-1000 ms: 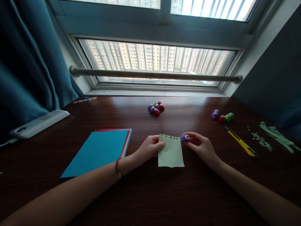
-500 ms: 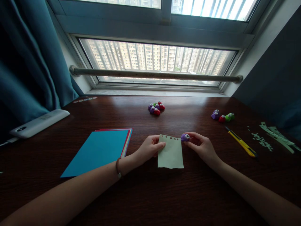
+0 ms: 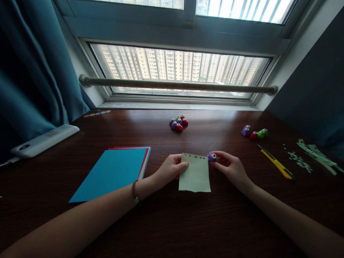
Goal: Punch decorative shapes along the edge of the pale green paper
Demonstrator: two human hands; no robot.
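In the head view, my left hand (image 3: 173, 167) pinches the left edge of a pale green sheet of paper (image 3: 195, 176), thumb on top. A row of small punched shapes runs along its top edge, and the bottom edge looks uneven. My right hand (image 3: 231, 168) grips a small purple craft punch (image 3: 212, 157) with a white round button between thumb and fingers. The punch sits at the paper's upper right corner; whether the paper is inside its slot I cannot tell.
A cluster of craft punches (image 3: 178, 124) stands at the back, several more punches (image 3: 254, 133) at right. Near them lie a yellow utility knife (image 3: 276, 163), paper bits (image 3: 299, 161) and green strips (image 3: 317, 154). Coloured sheets (image 3: 110, 175) and a white device (image 3: 47, 141) lie left.
The paper has turned slightly, its lower edge swinging a little. The punch has shifted very slightly right. Both hands keep their holds.
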